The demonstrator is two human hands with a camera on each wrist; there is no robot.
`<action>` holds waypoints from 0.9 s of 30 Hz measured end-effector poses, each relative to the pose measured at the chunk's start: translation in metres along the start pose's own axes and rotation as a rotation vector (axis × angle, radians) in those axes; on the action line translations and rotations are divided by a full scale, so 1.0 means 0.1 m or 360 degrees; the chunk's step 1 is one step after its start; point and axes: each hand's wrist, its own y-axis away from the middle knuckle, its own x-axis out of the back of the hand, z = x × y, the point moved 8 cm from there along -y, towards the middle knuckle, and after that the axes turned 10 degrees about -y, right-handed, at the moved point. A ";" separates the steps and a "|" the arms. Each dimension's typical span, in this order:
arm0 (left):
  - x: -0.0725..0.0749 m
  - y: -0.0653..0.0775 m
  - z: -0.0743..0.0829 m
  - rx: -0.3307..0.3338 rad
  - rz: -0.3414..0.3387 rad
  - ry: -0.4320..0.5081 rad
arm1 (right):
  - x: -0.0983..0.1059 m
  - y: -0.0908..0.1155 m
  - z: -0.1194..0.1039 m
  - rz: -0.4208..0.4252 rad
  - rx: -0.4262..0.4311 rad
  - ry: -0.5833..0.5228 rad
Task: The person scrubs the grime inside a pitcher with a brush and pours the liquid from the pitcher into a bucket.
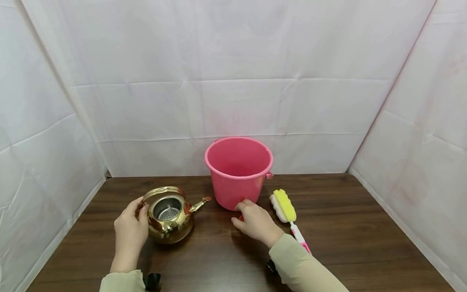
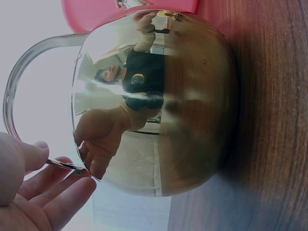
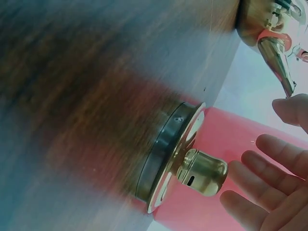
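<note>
My kettle [image 1: 170, 233] gleams round and gold on the table [image 1: 346, 235] at left, perforated strainer [image 1: 169, 212] in its mouth, my left hand [image 1: 130, 230] pinching its handle [image 1: 166, 190], my right hand [image 1: 258, 224] loosely open beside the gold-knobbed lid [image 3: 175, 156], before the pink bucket [image 1: 235, 192], brush [image 1: 285, 206] further right

The kettle [image 1: 173, 228] is of shiny gold metal and stands upright on the desk [image 1: 346, 227], its mouth uncovered, so a strainer [image 1: 168, 213] with small holes is seen inside. Its curved handle [image 1: 164, 190] is raised over the top, and its spout [image 1: 198, 206] points toward the bucket [image 1: 237, 190]. The lid [image 3: 169, 159], also gold, lies on the desk just beside the bucket, its dark base down and its rounded knob [image 3: 204, 173] up.
</note>
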 end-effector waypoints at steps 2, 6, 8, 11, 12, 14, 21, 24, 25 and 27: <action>0.00 0.00 0.00 -0.0001 0.0000 -0.0001 | 0.00 0.00 0.00 0.0006 0.0005 -0.0009; 0.00 0.00 0.00 0.0008 -0.0004 -0.0003 | -0.01 -0.01 -0.02 0.0017 0.0024 -0.0015; 0.00 0.00 0.00 0.0011 -0.0008 -0.0003 | -0.01 -0.01 -0.03 0.0026 0.0035 -0.0012; 0.00 0.00 -0.01 0.0013 -0.0016 -0.0003 | -0.01 -0.01 -0.06 0.0032 0.0046 -0.0013; 0.00 0.01 -0.01 0.0013 -0.0017 -0.0003 | -0.01 -0.02 -0.07 0.0029 0.0046 -0.0019; 0.00 0.01 -0.01 0.0013 -0.0016 -0.0003 | -0.02 -0.02 -0.08 0.0019 0.0045 -0.0031; 0.00 0.01 -0.01 0.0012 -0.0015 -0.0005 | -0.04 -0.03 -0.13 -0.0003 0.0062 -0.0032; -0.01 0.01 -0.01 0.0014 -0.0017 -0.0002 | -0.05 -0.04 -0.16 0.0005 0.0092 -0.0038; -0.01 0.01 -0.01 0.0015 -0.0017 -0.0003 | -0.05 -0.04 -0.16 0.0004 0.0097 -0.0044; -0.01 0.01 -0.02 0.0018 -0.0017 -0.0003 | -0.07 -0.04 -0.18 0.0001 0.0108 -0.0050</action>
